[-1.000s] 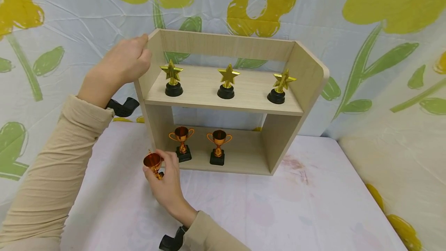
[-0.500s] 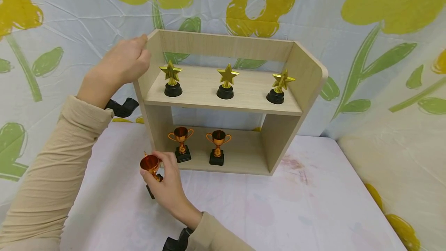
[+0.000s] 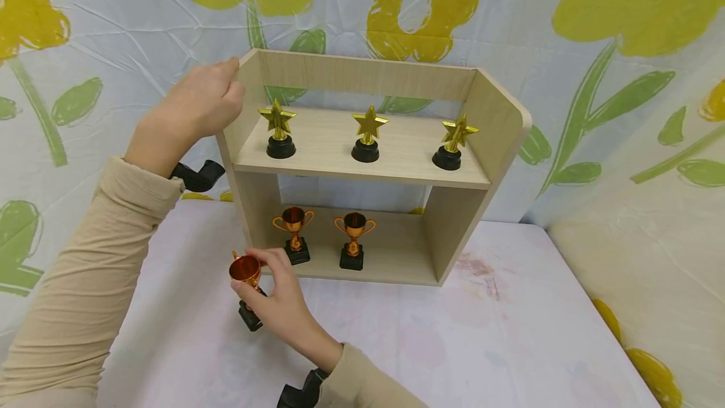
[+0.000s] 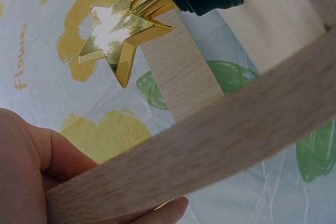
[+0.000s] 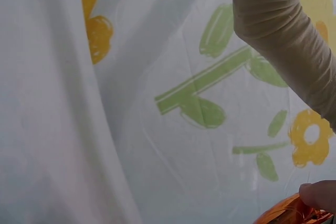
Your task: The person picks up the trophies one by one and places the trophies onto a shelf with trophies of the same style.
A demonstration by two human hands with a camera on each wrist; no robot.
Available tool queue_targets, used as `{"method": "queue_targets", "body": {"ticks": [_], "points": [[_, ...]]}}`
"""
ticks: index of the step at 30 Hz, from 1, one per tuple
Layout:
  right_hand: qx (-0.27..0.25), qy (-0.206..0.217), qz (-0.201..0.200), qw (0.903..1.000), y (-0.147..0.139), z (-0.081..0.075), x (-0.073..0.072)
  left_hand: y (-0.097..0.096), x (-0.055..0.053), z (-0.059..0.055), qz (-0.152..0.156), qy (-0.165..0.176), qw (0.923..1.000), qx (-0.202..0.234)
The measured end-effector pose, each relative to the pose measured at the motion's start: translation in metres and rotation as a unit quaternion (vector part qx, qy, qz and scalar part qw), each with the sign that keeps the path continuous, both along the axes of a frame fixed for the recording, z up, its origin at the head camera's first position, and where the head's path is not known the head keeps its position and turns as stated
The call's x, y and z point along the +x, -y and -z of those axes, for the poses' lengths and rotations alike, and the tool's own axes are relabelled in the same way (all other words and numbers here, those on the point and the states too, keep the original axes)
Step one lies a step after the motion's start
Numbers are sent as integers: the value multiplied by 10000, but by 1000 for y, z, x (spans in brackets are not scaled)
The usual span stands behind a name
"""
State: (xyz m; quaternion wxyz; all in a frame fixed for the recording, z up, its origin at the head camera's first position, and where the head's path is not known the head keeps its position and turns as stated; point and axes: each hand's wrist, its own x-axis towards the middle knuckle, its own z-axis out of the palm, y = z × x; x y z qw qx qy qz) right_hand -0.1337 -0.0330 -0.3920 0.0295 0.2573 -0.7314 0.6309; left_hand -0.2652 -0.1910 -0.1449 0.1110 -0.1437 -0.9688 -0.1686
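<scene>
My left hand (image 3: 198, 102) grips the upper left side panel of a light wooden shelf (image 3: 362, 174); the left wrist view shows fingers on both faces of the panel edge (image 4: 184, 150). In front of the shelf's lower left corner, my right hand (image 3: 283, 301) pinches a bronze trophy cup (image 3: 246, 268) by its bowl, thumb on the near side. The cup is slightly tilted, its black base (image 3: 250, 318) low over the tabletop. At the right wrist view's lower right corner, only the cup's rim (image 5: 289, 211) and part of the thumb appear.
Three gold star trophies, left (image 3: 280, 131), middle (image 3: 368, 134) and right (image 3: 453, 143), stand on the upper shelf. Two bronze cups, one left (image 3: 294, 235) and one further right (image 3: 354, 241), stand on the lower level. A white cloth (image 3: 510, 332) covers the table; a flowered cloth (image 3: 141, 11) hangs behind.
The right hand has drawn the bronze trophy cup slightly down and toward me, away from the shelf's corner; its black base now shows more. The left hand stays on the panel.
</scene>
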Motion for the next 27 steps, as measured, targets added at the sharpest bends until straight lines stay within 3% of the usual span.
{"method": "queue_targets", "body": {"ticks": [19,27], "points": [[125,-374,-309,9987,-16,-5,-5,0,0,0,-2,14,10000,-15],[52,-238,-358,9991,-22,-9,-8,-1,1,0,6,2,10000,7]]}}
